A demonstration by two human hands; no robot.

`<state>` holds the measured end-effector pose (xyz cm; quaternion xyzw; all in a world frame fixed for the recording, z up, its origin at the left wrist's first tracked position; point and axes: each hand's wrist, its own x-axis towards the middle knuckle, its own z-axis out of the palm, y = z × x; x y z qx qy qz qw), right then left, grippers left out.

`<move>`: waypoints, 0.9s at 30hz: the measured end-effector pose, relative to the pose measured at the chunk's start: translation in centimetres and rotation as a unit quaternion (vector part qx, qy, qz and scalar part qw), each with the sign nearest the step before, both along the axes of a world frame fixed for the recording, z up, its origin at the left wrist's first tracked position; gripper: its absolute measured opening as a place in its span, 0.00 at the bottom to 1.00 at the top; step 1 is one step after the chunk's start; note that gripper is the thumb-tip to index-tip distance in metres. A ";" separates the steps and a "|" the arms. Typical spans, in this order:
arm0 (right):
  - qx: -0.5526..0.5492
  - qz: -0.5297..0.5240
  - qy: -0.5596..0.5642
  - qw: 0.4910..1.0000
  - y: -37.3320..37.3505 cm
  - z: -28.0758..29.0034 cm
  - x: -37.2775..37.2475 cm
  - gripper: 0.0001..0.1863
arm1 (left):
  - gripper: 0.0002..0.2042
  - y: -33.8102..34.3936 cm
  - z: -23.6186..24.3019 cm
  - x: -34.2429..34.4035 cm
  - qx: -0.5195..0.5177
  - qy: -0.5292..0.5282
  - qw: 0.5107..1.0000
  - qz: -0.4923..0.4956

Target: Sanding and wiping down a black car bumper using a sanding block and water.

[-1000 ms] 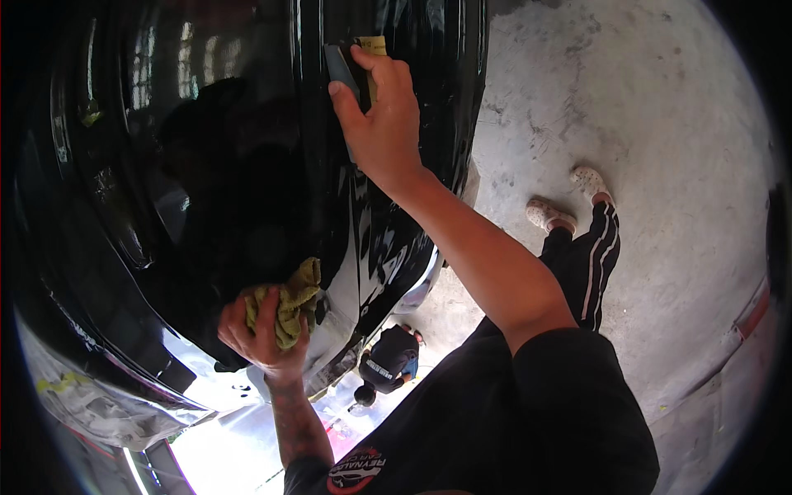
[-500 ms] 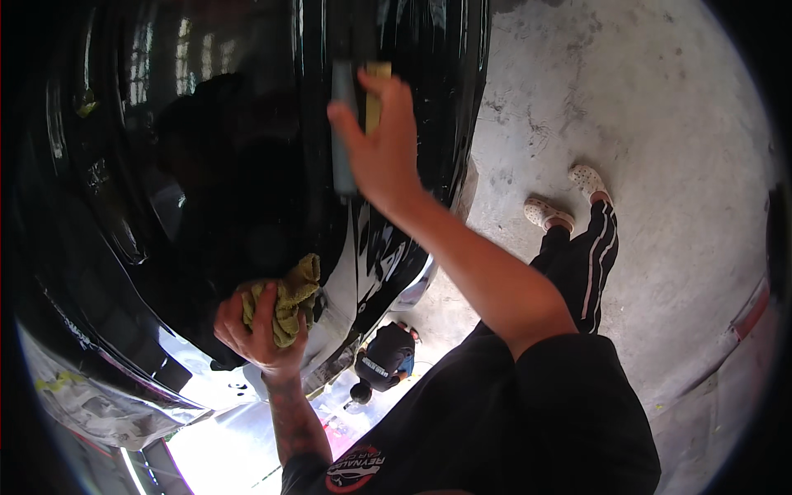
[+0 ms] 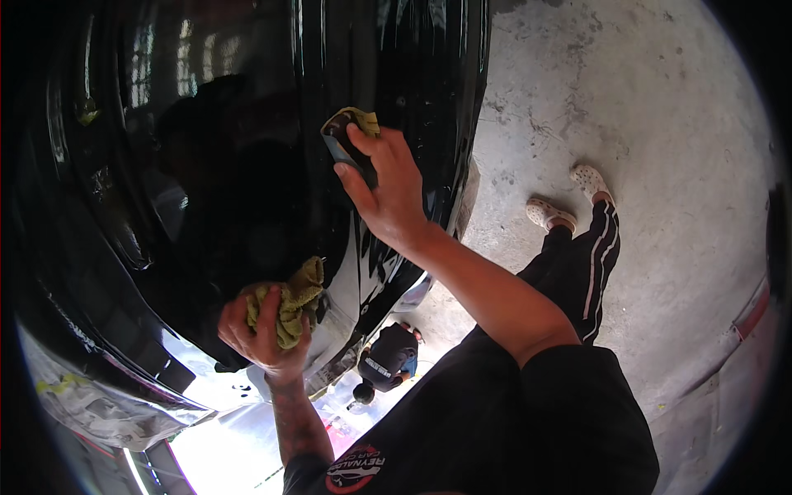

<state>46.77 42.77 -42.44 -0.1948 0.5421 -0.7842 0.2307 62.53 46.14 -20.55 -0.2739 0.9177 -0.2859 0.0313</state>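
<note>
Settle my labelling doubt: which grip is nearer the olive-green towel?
Left: the left grip holds the towel; the right grip is apart from it, higher and farther right in view.

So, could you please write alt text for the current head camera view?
A person's right hand holds a grey-and-black block with a yellowish sheet at a glossy black vehicle body; the left hand grips a crumpled yellow-green cloth. Beige clogs stand on grey concrete floor at right; another person in a dark top bends down.
</note>
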 end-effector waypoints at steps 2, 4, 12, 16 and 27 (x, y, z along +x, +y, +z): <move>-0.004 -0.062 0.072 0.995 -1.6 -0.2 -1.8 0.26 | 0.23 0.0 0.1 0.1 0.004 -0.003 1.000 0.001; -0.001 -0.069 0.073 0.995 -3.4 -0.1 -4.5 0.26 | 0.23 0.1 0.1 0.2 0.003 0.000 1.000 0.000; -0.009 -0.050 0.093 0.994 -0.9 -0.9 -0.7 0.26 | 0.24 0.1 0.1 -0.1 -0.003 -0.008 1.000 0.002; 0.015 -0.102 0.152 0.983 -4.7 -0.9 -6.6 0.27 | 0.23 0.0 0.0 0.1 -0.001 -0.006 1.000 -0.001; -0.014 -0.073 0.157 0.985 -2.2 -2.0 -2.7 0.28 | 0.24 0.0 0.1 0.0 0.001 -0.006 1.000 -0.006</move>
